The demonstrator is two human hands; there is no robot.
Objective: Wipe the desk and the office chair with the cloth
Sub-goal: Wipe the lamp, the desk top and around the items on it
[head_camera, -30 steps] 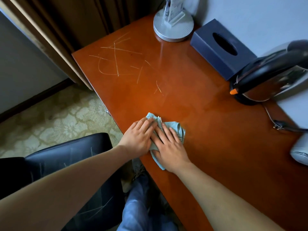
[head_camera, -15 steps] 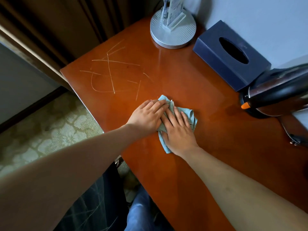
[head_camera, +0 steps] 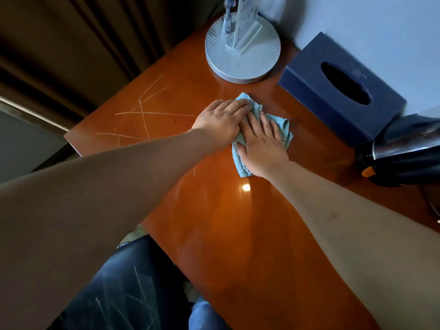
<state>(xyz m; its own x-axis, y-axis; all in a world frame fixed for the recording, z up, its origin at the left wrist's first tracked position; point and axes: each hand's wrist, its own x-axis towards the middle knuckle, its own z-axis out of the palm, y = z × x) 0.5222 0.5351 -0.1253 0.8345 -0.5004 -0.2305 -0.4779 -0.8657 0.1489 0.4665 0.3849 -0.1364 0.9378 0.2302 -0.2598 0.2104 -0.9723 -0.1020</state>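
A person leans over a glossy reddish-brown desk (head_camera: 250, 222), both bare arms stretched forward. The left hand (head_camera: 219, 122) and the right hand (head_camera: 260, 144) lie side by side, palms down, fingers straight and flat, pressing a crumpled light-blue cloth (head_camera: 240, 163) onto the wood. The cloth peeks out ahead of the fingertips and trails back under the right wrist. It sits toward the far end of the desk, just short of a round grey lamp base (head_camera: 242, 53), with a dark blue tissue box (head_camera: 342, 89) off to the right and a black and steel kettle (head_camera: 404, 151) beyond that.

The step in hand looks like the desk wipe — a two-handed stroke running toward the wall. Pale scratch-like streaks (head_camera: 142, 115) mark the far left corner, to the left of the cloth, so that patch appears not yet covered. The next move probably calls for sliding the cloth leftward over those streaks, minding the lamp base. The black office chair (head_camera: 123, 294), low in the view and streaked too, seems still to be done.
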